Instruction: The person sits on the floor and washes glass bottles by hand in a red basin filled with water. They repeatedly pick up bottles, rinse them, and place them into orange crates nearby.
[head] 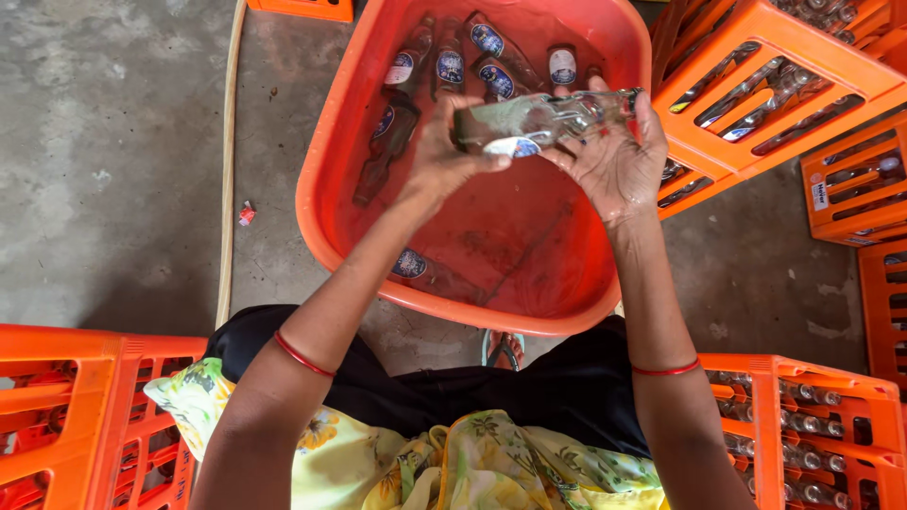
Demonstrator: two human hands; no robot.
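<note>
I hold a clear glass bottle [543, 120] sideways above a large orange tub [321, 203]. My left hand [442, 151] grips the bottle's base end, with the thumb near its blue and white label. My right hand [614, 161] cups the neck end from below. Both wrists wear thin red bangles. Several more labelled glass bottles [452, 68] lie in the water at the tub's far side, and another one [430, 274] lies near its front wall.
Orange plastic crates [784, 66] with bottles stand at the right and far right. More orange crates sit at my lower left [85, 416] and lower right [803, 425]. A pale hose [228, 161] runs across the concrete floor left of the tub.
</note>
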